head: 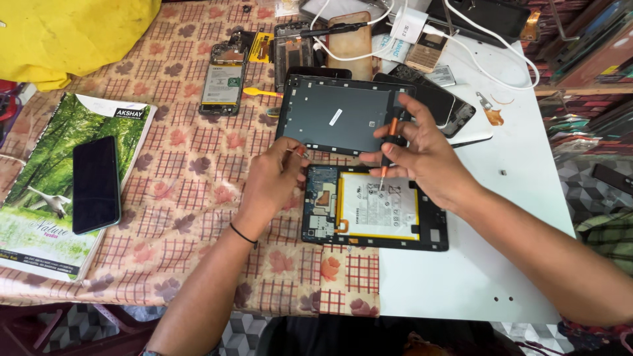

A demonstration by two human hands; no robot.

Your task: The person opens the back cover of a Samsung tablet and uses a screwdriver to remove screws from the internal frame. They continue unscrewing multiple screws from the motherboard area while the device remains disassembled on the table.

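Opened tablet (pixel 374 207) under both hands, right hand (pixel 422 155) gripping screwdriver (pixel 388 148), left hand (pixel 277 178) pinching tweezers (pixel 298 151).

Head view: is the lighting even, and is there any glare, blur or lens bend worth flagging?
Head view: soft daylight, only faint shadows under the right hand and left hand; no harsh glare, though the white table is bright; the screwdriver and opened tablet are sharp; edges bow slightly toward the corners, as at the book.
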